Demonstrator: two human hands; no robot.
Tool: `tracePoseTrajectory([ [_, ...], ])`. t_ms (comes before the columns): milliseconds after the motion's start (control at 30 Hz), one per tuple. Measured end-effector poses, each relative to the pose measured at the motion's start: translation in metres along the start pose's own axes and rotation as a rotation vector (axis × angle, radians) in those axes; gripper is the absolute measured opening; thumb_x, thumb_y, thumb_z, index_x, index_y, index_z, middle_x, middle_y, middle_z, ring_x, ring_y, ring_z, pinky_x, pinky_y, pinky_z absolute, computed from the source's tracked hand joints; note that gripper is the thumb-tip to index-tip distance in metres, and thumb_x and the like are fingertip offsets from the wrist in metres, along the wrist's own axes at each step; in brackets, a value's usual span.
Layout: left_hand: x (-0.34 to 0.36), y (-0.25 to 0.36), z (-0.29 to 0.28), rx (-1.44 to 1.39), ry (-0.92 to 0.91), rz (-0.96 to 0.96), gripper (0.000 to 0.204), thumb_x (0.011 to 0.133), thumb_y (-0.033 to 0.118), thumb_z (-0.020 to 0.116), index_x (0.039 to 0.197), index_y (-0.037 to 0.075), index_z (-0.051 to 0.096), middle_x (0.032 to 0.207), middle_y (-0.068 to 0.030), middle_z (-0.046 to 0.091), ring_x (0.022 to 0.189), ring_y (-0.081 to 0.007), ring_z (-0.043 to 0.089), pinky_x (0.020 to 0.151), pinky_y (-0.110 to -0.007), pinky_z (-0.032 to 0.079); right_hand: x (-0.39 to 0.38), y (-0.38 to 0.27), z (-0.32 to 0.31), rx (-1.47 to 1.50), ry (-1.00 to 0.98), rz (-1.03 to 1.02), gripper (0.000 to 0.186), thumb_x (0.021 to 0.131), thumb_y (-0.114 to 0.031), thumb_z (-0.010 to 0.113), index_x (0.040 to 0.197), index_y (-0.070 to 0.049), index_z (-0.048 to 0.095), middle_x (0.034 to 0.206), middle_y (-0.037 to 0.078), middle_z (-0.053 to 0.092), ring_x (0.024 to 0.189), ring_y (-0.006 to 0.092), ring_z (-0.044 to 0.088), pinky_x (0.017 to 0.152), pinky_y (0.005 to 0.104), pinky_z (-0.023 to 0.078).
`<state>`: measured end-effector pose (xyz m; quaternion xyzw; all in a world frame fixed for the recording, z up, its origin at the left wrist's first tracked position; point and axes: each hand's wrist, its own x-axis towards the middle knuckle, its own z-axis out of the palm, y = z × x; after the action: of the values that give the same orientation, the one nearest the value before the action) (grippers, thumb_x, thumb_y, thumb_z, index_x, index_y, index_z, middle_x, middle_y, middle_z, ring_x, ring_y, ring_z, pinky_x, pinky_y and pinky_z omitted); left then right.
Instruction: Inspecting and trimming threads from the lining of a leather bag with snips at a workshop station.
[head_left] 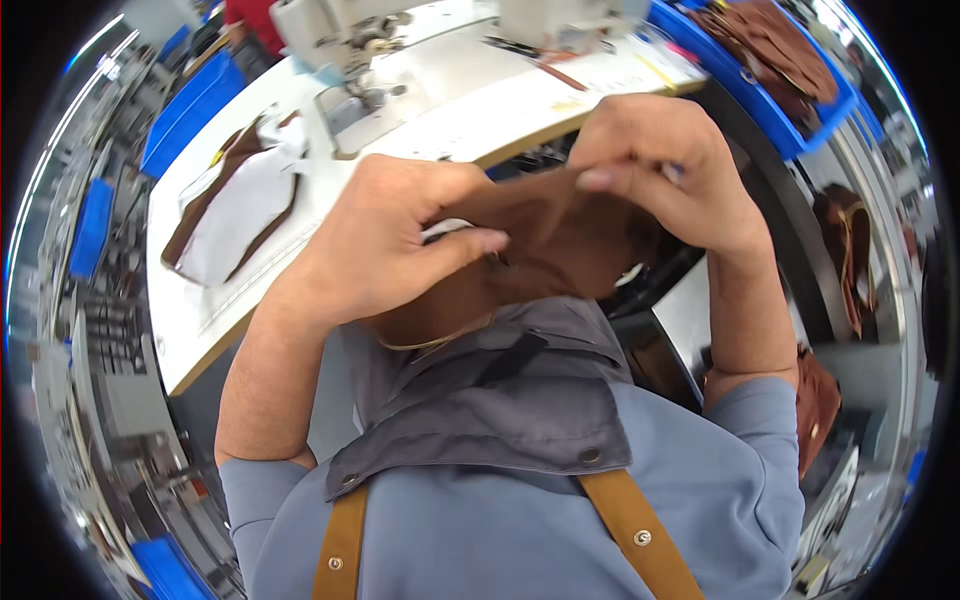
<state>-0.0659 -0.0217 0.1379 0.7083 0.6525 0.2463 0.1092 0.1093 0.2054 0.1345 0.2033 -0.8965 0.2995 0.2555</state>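
A brown piece, leather-like and partly blurred by motion, is stretched between my two hands above my lap, in front of the table's edge. My left hand pinches its left side, thumb pointing right. On the upper right edge, my right hand grips the piece with bent fingers and thumb. A pale trim line runs along its lower left border, close to my grey apron. Whether it is a finished bag or a loose panel, I cannot tell.
A white sewing machine stands on the white table. A brown piece with white lining lies at left. Black-handled tools lie at the back. A blue bin holds brown pieces at right; another blue bin stands far left.
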Motion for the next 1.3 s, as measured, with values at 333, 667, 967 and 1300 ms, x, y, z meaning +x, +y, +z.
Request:
tracePoseTrajectory([
  [333, -0.116, 0.005, -0.028, -0.114, 0.42, -0.33, 0.011, 0.087, 0.009, 0.075, 0.088, -0.001, 0.069, 0.072, -0.0119, 0.066, 0.062, -0.0185, 0.061, 0.059, -0.03, 0.047, 0.066, 0.034, 0.125, 0.382, -0.019, 0.478, 0.055, 0.091, -0.045, 0.076, 0.118, 0.002, 0.067, 0.103, 0.011, 0.071, 0.082, 0.0122, 0.061, 0.072, 0.0265, 0.05],
  [667, -0.142, 0.007, 0.019, -0.31, 0.341, -0.287, 0.028, 0.086, 0.022, 0.08, 0.102, 0.004, 0.066, 0.102, -0.0095, 0.071, 0.091, -0.0247, 0.07, 0.073, -0.035, 0.055, 0.113, 0.021, 0.133, 0.573, 0.024, 0.319, 0.014, 0.093, -0.012, 0.074, 0.098, 0.001, 0.073, 0.084, 0.001, 0.071, 0.082, 0.0059, 0.06, 0.078, 0.0246, 0.049],
  [967, -0.114, -0.084, 0.037, -0.576, 0.274, -0.349, 0.035, 0.081, 0.011, 0.081, 0.111, 0.0, 0.066, 0.092, -0.0046, 0.068, 0.099, -0.0232, 0.065, 0.088, -0.036, 0.051, 0.129, 0.01, 0.087, 0.483, -0.025, -0.194, 0.007, 0.085, 0.004, 0.07, 0.091, 0.004, 0.073, 0.086, 0.008, 0.071, 0.079, 0.0156, 0.064, 0.073, 0.0283, 0.049],
  [1300, -0.186, -0.043, 0.017, 0.169, 0.744, -0.318, 0.038, 0.068, -0.009, 0.068, 0.104, 0.001, 0.072, 0.11, -0.0097, 0.074, 0.108, -0.0265, 0.07, 0.092, -0.033, 0.055, 0.081, 0.063, 0.081, 0.483, 0.194, -0.013, 0.008, 0.09, -0.001, 0.069, 0.093, 0.004, 0.076, 0.09, 0.012, 0.074, 0.088, 0.0203, 0.068, 0.085, 0.0322, 0.052],
])
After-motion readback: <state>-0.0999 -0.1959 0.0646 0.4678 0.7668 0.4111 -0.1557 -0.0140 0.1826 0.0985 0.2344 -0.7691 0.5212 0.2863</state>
